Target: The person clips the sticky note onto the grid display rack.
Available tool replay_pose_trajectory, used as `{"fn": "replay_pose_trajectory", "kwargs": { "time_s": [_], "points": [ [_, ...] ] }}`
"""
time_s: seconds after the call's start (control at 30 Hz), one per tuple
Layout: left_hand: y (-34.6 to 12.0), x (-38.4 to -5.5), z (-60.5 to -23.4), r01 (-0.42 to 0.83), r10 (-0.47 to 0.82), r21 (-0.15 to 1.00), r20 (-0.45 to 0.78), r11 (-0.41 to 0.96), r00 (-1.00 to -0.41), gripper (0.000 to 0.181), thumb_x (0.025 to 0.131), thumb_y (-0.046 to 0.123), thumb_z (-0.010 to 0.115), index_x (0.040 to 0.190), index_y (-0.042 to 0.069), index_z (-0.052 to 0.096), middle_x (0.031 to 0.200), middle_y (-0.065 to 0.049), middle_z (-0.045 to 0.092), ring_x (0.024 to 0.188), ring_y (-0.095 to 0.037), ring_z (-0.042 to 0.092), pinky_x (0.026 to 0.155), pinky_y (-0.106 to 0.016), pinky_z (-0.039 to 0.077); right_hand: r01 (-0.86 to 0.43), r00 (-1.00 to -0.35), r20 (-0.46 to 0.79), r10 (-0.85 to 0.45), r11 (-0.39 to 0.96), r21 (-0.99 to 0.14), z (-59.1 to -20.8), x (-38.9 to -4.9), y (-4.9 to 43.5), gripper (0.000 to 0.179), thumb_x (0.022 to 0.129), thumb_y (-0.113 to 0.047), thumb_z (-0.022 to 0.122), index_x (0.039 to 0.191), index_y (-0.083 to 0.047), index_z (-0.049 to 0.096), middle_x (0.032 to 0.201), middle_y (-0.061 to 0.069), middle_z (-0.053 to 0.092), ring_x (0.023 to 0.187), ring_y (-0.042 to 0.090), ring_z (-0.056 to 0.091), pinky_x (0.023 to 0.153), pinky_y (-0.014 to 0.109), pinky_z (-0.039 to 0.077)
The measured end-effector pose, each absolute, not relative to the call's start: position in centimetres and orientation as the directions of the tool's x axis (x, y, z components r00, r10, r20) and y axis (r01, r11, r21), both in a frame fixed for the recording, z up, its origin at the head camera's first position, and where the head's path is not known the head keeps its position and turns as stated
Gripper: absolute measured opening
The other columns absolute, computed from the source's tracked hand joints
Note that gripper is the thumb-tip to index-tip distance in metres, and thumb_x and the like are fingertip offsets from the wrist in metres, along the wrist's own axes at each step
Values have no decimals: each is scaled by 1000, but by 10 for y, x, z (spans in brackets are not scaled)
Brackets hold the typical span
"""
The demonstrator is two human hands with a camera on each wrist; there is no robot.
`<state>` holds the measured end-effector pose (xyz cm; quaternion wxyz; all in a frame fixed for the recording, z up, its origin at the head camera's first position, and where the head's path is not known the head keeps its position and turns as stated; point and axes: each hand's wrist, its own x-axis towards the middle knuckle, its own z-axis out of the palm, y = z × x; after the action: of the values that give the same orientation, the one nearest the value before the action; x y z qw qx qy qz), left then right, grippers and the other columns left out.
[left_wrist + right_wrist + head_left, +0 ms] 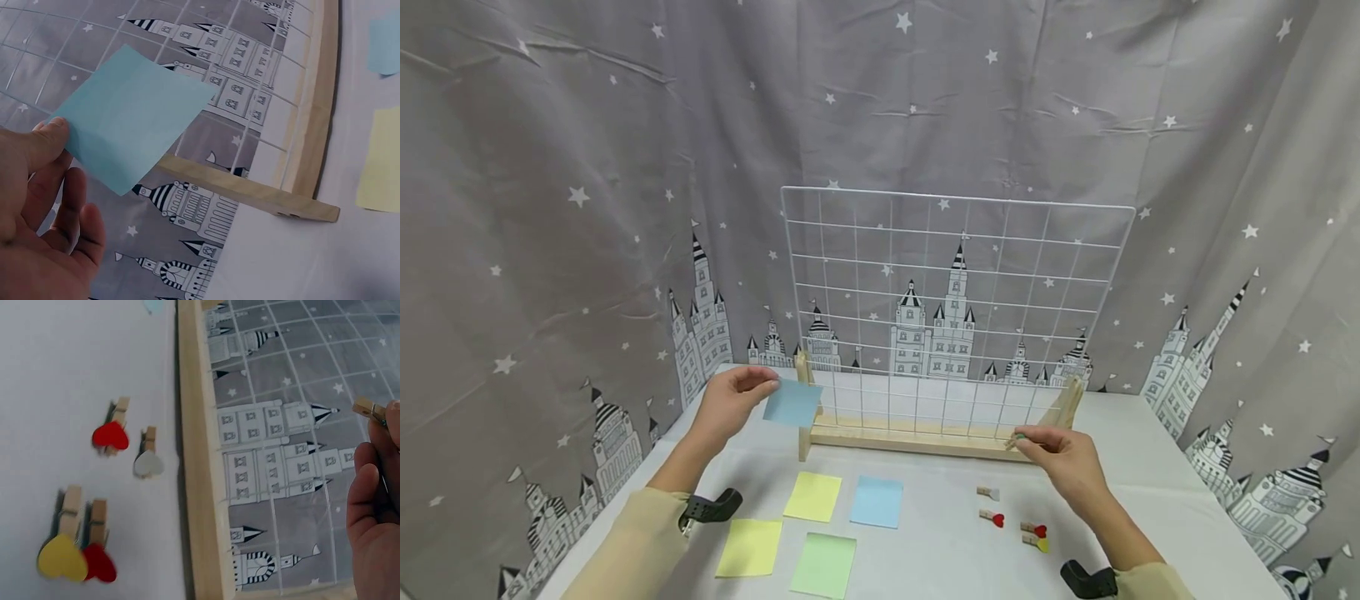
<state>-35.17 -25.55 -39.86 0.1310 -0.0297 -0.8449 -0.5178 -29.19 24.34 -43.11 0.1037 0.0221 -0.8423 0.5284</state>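
Observation:
My left hand (727, 406) pinches a blue sticky note (134, 119) by one corner, thumb on its near face. The note overlaps the left wooden foot (803, 408) of the stand in the head view. My right hand (1063, 462) pinches a small wooden clothespin (369, 409) between thumb and fingers, in front of the stand's right end. A hint of green shows on that clothespin in the head view; its far end is hidden by the fingers. Between the hands stands a white wire grid (955, 275), upright in a wooden base (917, 440).
On the white table (940, 517) lie two yellow notes (812, 497), a blue note (876, 502) and a green note (823, 565). Several heart clothespins lie to the right: a grey one (988, 493), two red ones (110, 435) and a yellow one (62, 557). A grey castle-print curtain (880, 100) hangs behind.

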Motion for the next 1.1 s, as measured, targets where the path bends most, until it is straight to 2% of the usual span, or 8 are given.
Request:
{"fn": "replay_pose_trajectory", "kwargs": {
  "time_s": [0.3,0.53,0.77,0.97,1.1],
  "points": [
    [-250,-352,-388,207,-89,876,271,435,-959,29,102,29,68,123,8,69,123,-14,71,116,-27,63,107,-50,50,-240,-967,255,-11,376,-895,-419,-299,217,20,94,-13,75,112,-3,77,109,10,77,94,3,68,83,17,55],
    [-244,-356,-375,237,-81,878,296,415,-952,28,101,29,69,121,9,70,122,-14,71,116,-27,62,105,-48,49,-249,-965,263,-23,406,-879,-401,-305,200,20,94,-18,77,111,-8,79,107,7,78,96,10,68,82,21,55],
    [-236,-366,-361,278,-62,883,324,377,-944,27,100,30,71,118,10,71,119,-10,72,110,-21,63,97,-39,51,-286,-954,295,-51,439,-852,-376,-315,181,19,94,-22,76,110,-12,80,109,5,79,101,12,69,86,23,55],
    [-229,-372,-351,300,-65,894,339,332,-939,25,99,28,72,116,9,71,115,-8,71,105,-17,64,97,-39,55,-324,-943,327,-69,431,-842,-350,-322,167,20,94,-25,77,110,-12,80,110,4,79,105,16,71,90,29,57],
    [-223,-374,-345,303,-61,900,338,313,-939,25,98,27,73,116,9,71,116,-6,71,106,-16,64,93,-29,55,-337,-938,342,-63,402,-851,-335,-326,162,22,95,-23,76,112,-10,79,112,6,78,105,16,70,92,31,56]
  ]
}}
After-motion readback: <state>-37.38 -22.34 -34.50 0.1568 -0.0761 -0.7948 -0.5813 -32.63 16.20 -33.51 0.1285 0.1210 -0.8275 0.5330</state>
